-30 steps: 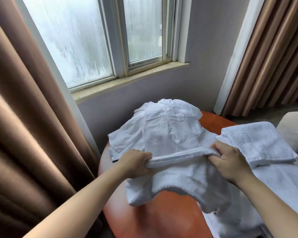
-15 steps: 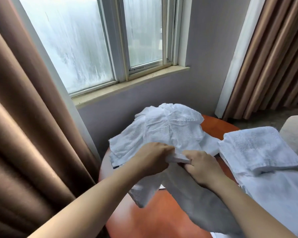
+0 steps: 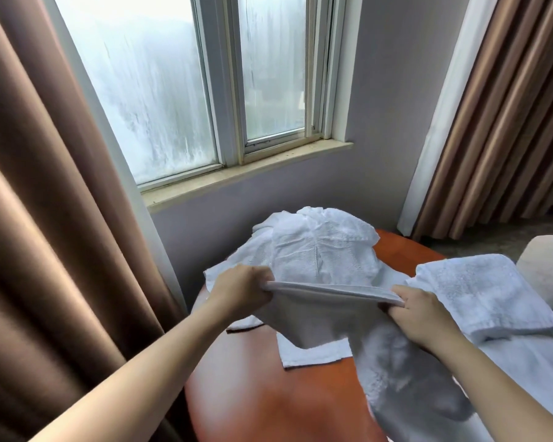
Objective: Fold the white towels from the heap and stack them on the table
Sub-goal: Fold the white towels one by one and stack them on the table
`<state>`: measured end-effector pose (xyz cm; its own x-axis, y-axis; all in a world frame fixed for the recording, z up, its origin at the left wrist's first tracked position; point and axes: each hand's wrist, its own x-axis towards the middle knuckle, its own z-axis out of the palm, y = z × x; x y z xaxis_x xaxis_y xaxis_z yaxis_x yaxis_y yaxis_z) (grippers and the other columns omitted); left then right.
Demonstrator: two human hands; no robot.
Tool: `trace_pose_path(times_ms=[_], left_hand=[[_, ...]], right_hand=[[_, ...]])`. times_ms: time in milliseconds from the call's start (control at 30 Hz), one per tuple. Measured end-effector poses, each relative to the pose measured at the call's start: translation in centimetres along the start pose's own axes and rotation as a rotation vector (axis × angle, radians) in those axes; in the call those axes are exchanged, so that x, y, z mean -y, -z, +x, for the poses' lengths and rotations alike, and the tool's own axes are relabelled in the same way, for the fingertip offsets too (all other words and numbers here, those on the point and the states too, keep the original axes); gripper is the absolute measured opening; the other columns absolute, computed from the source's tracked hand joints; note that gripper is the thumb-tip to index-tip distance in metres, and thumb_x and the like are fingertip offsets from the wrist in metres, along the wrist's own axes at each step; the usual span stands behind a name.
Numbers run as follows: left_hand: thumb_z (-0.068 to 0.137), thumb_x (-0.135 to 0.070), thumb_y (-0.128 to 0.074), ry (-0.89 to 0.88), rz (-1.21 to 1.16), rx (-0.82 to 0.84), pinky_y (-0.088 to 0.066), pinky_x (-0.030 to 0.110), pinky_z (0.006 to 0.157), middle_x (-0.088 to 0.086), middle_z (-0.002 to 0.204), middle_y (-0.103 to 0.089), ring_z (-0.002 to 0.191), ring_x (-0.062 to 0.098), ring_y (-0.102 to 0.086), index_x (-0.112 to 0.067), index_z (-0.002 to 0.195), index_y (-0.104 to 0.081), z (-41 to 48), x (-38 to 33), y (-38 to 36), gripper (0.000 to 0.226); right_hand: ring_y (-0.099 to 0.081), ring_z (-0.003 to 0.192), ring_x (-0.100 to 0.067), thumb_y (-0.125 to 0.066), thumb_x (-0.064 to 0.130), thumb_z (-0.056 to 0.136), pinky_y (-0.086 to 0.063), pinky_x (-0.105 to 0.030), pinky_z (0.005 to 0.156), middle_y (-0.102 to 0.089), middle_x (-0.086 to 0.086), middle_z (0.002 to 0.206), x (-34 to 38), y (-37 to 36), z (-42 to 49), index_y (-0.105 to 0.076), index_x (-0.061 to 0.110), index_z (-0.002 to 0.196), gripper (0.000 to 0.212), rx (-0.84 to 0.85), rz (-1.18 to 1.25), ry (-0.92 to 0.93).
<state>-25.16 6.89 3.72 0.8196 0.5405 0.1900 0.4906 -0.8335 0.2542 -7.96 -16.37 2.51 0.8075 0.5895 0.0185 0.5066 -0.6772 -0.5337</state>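
Note:
A white towel (image 3: 313, 317) hangs doubled between my hands above the round orange table (image 3: 268, 400), its top edge stretched taut. My left hand (image 3: 241, 290) grips the left end and my right hand (image 3: 419, 309) grips the right end. The lower edge of the towel touches the tabletop. Behind it rises the heap of crumpled white towels (image 3: 323, 250). A folded white towel (image 3: 482, 291) lies to the right on a flat white cloth (image 3: 524, 368).
A brown curtain (image 3: 45, 218) hangs close on the left, another (image 3: 498, 106) at the right. A window and sill (image 3: 246, 173) face me above the grey wall. A beige cushion (image 3: 546, 266) shows at the right edge.
My hands met in the middle half a second ago and have now drawn apart again, pulling the towel's folded edge taut between them.

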Motion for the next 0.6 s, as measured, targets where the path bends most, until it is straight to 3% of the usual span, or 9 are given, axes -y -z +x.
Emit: trace_pose_path(times_ms=[67,133,200,267,333,433,500,600], left_hand=[[0.082,-0.025,-0.063,-0.02,-0.14,-0.03,-0.042,0.028,0.064,-0.004,0.078,-0.065,0.074,0.017,-0.053,-0.022,0.087,-0.071,0.0,-1.1,0.9,0.01],[0.079,-0.015,-0.066,-0.1,-0.293,-0.047,-0.048,0.03,0.068,-0.004,0.081,-0.068,0.075,0.015,-0.058,-0.018,0.082,-0.074,0.1,-1.9,1.5,0.009],[0.076,-0.007,-0.069,-0.2,-0.387,-0.054,-0.047,0.026,0.067,-0.008,0.08,-0.064,0.07,0.007,-0.055,-0.017,0.083,-0.076,0.0,-2.7,1.9,0.014],[0.072,-0.006,-0.072,-0.224,-0.443,-0.042,-0.039,0.012,0.06,-0.014,0.074,-0.059,0.064,-0.003,-0.053,-0.02,0.093,-0.071,-0.4,-3.6,2.2,0.025],[0.068,-0.01,-0.076,-0.216,-0.494,-0.033,-0.037,0.009,0.059,-0.013,0.071,-0.061,0.064,-0.01,-0.052,-0.024,0.1,-0.059,-0.7,-4.5,2.6,0.04],[0.062,-0.016,-0.082,-0.197,-0.572,-0.063,-0.04,0.016,0.063,-0.008,0.072,-0.062,0.068,-0.002,-0.051,-0.027,0.097,-0.05,-1.2,-4.9,3.4,0.049],[0.064,-0.013,-0.083,-0.156,-0.703,0.007,-0.04,0.017,0.06,-0.008,0.07,-0.061,0.06,0.0,-0.049,-0.026,0.095,-0.052,-1.1,-4.6,4.0,0.047],[0.064,-0.017,-0.078,-0.178,-0.81,0.1,-0.038,0.023,0.058,-0.01,0.061,-0.053,0.057,0.004,-0.044,-0.016,0.086,-0.062,-0.9,-3.4,4.3,0.027]], right_hand=[[-0.058,0.077,-0.026,-0.06,0.02,0.083,-0.048,-0.039,0.07,-0.062,-0.001,0.073,-0.4,0.3,-0.1,-0.055,0.019,0.064,0.02,0.028,-0.027,-0.033],[-0.058,0.091,-0.019,-0.067,0.022,0.077,-0.05,-0.035,0.08,-0.062,0.007,0.093,0.1,0.5,-0.4,-0.064,0.022,0.083,0.006,0.092,-0.071,0.039],[-0.049,0.111,-0.005,-0.078,0.028,0.072,-0.042,-0.022,0.092,-0.05,0.018,0.118,1.5,0.4,-1.0,-0.061,0.032,0.111,0.043,0.156,-0.028,0.193],[-0.039,0.115,0.006,-0.083,0.035,0.068,-0.032,-0.009,0.092,-0.042,0.023,0.124,4.2,0.2,-1.9,-0.055,0.035,0.123,0.061,0.161,0.047,0.348],[-0.045,0.107,0.005,-0.082,0.037,0.067,-0.034,-0.006,0.086,-0.049,0.024,0.115,6.7,-0.8,-2.6,-0.056,0.034,0.117,0.056,0.165,0.075,0.443],[-0.054,0.077,-0.008,-0.073,0.027,0.076,-0.041,-0.024,0.066,-0.058,0.012,0.077,8.9,-2.6,-3.1,-0.059,0.023,0.08,0.016,0.107,0.134,0.471],[-0.045,0.059,-0.011,-0.067,0.021,0.083,-0.033,-0.03,0.056,-0.048,0.008,0.057,8.6,-3.1,-2.8,-0.051,0.016,0.061,0.027,0.045,0.291,0.401],[-0.038,0.059,-0.011,-0.061,0.04,0.08,-0.029,-0.032,0.057,-0.04,0.003,0.06,8.3,-3.0,-2.6,-0.049,0.0,0.063,0.045,0.12,0.527,0.327]])
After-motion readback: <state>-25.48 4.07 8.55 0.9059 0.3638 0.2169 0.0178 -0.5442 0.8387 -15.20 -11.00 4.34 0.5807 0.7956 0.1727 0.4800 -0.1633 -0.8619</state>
